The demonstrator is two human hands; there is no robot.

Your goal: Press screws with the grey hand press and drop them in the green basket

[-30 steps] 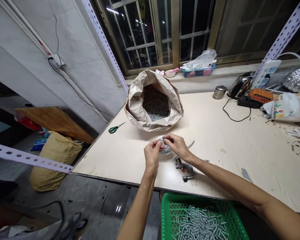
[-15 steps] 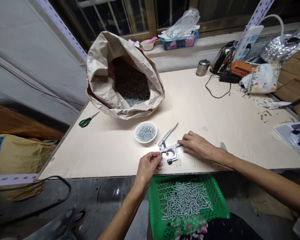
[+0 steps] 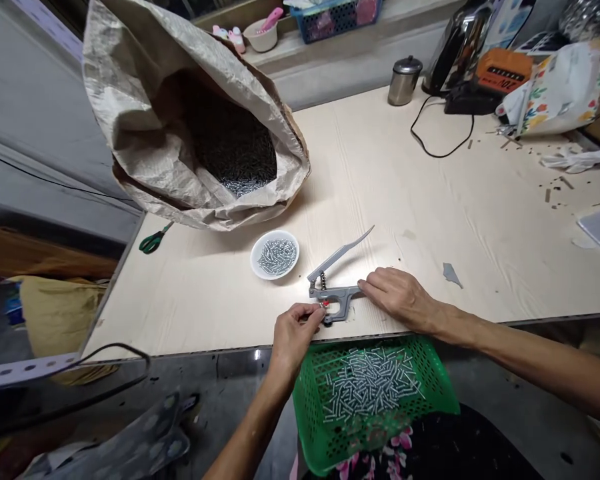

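Note:
Grey snap-fastener pliers rest near the table's front edge, with their upper handle raised, a coil spring at the hinge and a red tip in the jaw. My right hand grips the end of the lower handle. At the jaw, beside the red tip, my left hand is closed in a pinch; the small item between its fingertips is mostly hidden. A white bowl of small silvery metal pieces stands behind my left hand. Below the table edge is a green basket with many thin metal parts.
A large paper-like sack of dark metal pieces leans at the back left, near green-handled scissors. A metal canister, an orange battery pack and a cable lie at the back right. A grey scrap is right of the pliers.
The view has dipped and come closer to the table. The pliers have turned, and their jaw now sits right at my left fingertips. My right hand stays on the lower handle.

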